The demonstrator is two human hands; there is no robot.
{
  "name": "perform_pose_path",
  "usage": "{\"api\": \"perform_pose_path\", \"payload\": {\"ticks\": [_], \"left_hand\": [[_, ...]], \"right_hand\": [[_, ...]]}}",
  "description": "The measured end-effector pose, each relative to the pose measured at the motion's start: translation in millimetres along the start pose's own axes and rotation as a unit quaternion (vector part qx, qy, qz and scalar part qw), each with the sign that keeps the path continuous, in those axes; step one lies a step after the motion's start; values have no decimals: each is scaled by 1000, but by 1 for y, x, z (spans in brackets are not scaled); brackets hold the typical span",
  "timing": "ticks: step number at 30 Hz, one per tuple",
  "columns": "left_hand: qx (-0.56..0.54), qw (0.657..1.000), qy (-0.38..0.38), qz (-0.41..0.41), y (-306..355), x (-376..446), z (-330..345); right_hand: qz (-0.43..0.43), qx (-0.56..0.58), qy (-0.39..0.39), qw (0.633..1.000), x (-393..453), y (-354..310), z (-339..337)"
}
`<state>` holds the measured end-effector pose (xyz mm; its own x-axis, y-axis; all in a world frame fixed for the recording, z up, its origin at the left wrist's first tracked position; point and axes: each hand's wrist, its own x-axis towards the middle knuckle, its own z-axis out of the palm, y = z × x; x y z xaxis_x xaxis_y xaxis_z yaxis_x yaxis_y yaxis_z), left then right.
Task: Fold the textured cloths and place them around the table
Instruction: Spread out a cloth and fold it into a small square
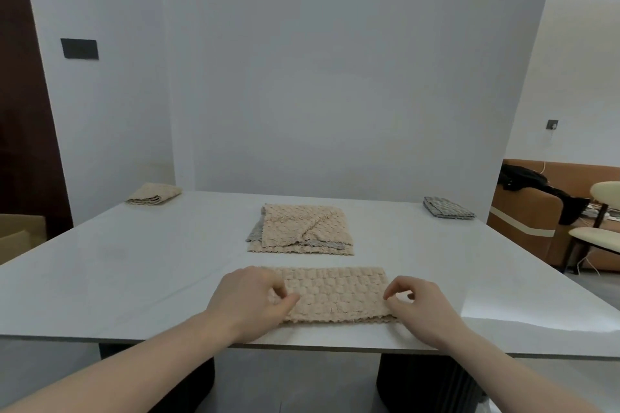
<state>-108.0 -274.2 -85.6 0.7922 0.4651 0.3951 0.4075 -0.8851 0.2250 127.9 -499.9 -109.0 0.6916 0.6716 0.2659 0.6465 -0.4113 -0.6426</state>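
Beige cloth (335, 293) lay half-folded at the table's (134, 278) near edge. Left hand (248, 302) pinched its left end, right hand (422, 308) its right end. Likely mid-fold; next, bring the ends together, then place it.

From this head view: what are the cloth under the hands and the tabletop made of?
Beige cloth: soft knit or waffle-weave textile by its look, with a bumpy matte surface and scalloped edges. Tabletop: hard, smooth, glossy white slab that shows reflections; stone, glass or laminate, cannot tell which.
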Motion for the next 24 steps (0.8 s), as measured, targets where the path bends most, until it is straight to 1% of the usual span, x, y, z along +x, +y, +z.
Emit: {"api": "perform_pose_path", "payload": {"ticks": [2, 3, 5, 7, 12, 15, 17, 24], "left_hand": [[-27, 1000, 10, 9, 16, 14, 0], [-36, 999, 1, 19, 24, 21, 2], [-36, 997, -38, 49, 39, 37, 12], [-24, 994, -89, 62, 51, 51, 27], [-28, 983, -180, 17, 62, 74, 63], [10, 974, -226, 7, 53, 74, 83], [30, 974, -225, 15, 48, 71, 92], [28, 976, -215, 10, 45, 74, 99]], "right_hand": [[8, 8, 31, 999, 11, -1, 2], [11, 7, 39, 999, 15, -3, 4], [7, -9, 49, 999, 25, -7, 10], [-2, -33, 41, 999, 35, -10, 17], [-32, -85, -42, 995, 52, -6, 38], [-27, -163, -108, 980, 51, 6, 51], [-16, -188, -123, 974, 51, 12, 55], [-10, -221, -127, 967, 53, 12, 57]]}}
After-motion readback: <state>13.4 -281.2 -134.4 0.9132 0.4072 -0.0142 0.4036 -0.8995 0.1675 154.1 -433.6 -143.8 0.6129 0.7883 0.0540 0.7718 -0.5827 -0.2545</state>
